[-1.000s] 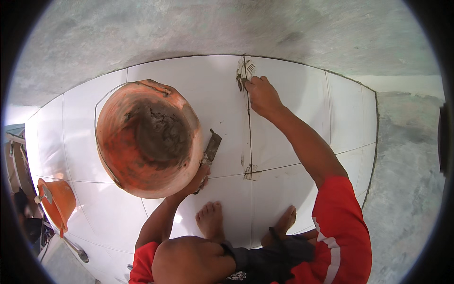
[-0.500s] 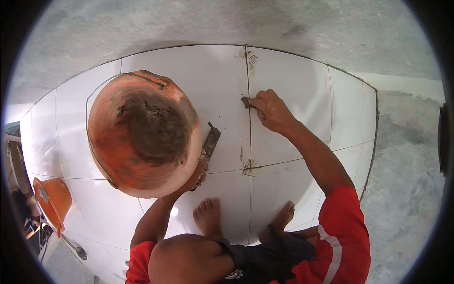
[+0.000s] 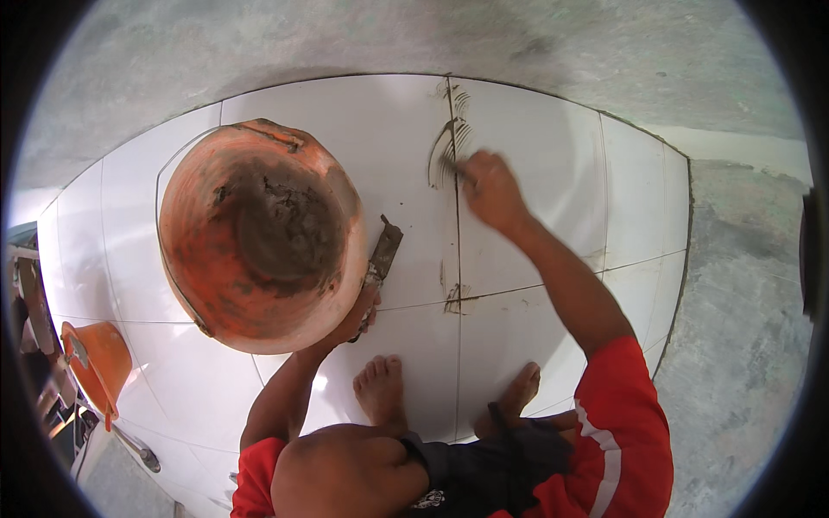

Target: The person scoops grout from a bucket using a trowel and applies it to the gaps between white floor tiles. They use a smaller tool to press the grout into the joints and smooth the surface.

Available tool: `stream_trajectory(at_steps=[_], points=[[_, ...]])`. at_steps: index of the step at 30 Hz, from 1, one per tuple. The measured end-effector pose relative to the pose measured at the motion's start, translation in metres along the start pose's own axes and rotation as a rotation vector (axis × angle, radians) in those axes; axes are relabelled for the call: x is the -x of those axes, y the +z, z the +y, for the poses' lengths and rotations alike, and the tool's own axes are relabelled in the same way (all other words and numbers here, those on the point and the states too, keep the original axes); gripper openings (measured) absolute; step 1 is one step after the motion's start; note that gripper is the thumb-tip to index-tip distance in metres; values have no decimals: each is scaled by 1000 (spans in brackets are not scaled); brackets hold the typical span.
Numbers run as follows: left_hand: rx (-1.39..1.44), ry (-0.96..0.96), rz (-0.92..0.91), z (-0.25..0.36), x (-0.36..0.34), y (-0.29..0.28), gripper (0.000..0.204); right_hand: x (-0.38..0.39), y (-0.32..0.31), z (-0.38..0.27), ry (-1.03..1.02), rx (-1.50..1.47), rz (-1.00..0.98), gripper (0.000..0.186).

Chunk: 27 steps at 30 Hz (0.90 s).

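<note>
My right hand (image 3: 494, 188) is closed on a small, dark flat spreader (image 3: 451, 166), blurred by motion. The spreader touches the joint between two large white tiles (image 3: 535, 233), where curved streaks of grey paste (image 3: 442, 142) lie across the line. Partly hidden by the bucket's rim, my left hand (image 3: 364, 316) grips a paste-coated scraper (image 3: 385, 252), its flat blade pointing away from me. Just left of that hand is a large orange bucket (image 3: 350, 216), with wet grey mortar (image 3: 289, 220) inside.
Both my bare feet (image 3: 380, 393) rest on the tiles below the hands. A smaller orange bucket (image 3: 108, 358) and a hammer-like tool (image 3: 142, 453) are at the far left. Grey plastered wall (image 3: 389, 39) borders the far edge; bare concrete (image 3: 734, 345) lies to the right.
My right hand has swept the spreader over the joint, slightly farther away, leaving fresh curved paste streaks on both tiles. The left hand still grips the scraper beside the bucket.
</note>
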<state>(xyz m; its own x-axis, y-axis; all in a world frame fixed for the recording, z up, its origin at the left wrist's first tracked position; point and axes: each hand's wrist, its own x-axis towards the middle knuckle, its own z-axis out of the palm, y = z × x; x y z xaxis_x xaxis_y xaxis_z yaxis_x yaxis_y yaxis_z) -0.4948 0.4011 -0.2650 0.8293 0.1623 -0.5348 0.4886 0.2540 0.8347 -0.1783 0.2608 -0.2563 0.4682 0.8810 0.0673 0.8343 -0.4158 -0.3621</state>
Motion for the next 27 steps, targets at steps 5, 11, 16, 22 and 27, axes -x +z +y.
stream_trajectory(at_steps=[5, 11, 16, 22, 27], points=[[-78, -15, 21, 23, 4, 3, 8, -110, -6, 52, 92, 265, 141, 23], [-15, -14, 27, 8, 0, 10, 10, -90, -13, 56, -69, 293, -41, 38], [45, -95, -14, 16, -4, 8, 30, 64, -9, -10, -125, 79, -180, 43], [48, -113, 33, -2, -4, 9, 34, 94, -20, -19, -112, -54, -229, 41], [92, -195, 71, 25, 29, 17, 39, -41, -20, 28, 21, 177, 81, 24]])
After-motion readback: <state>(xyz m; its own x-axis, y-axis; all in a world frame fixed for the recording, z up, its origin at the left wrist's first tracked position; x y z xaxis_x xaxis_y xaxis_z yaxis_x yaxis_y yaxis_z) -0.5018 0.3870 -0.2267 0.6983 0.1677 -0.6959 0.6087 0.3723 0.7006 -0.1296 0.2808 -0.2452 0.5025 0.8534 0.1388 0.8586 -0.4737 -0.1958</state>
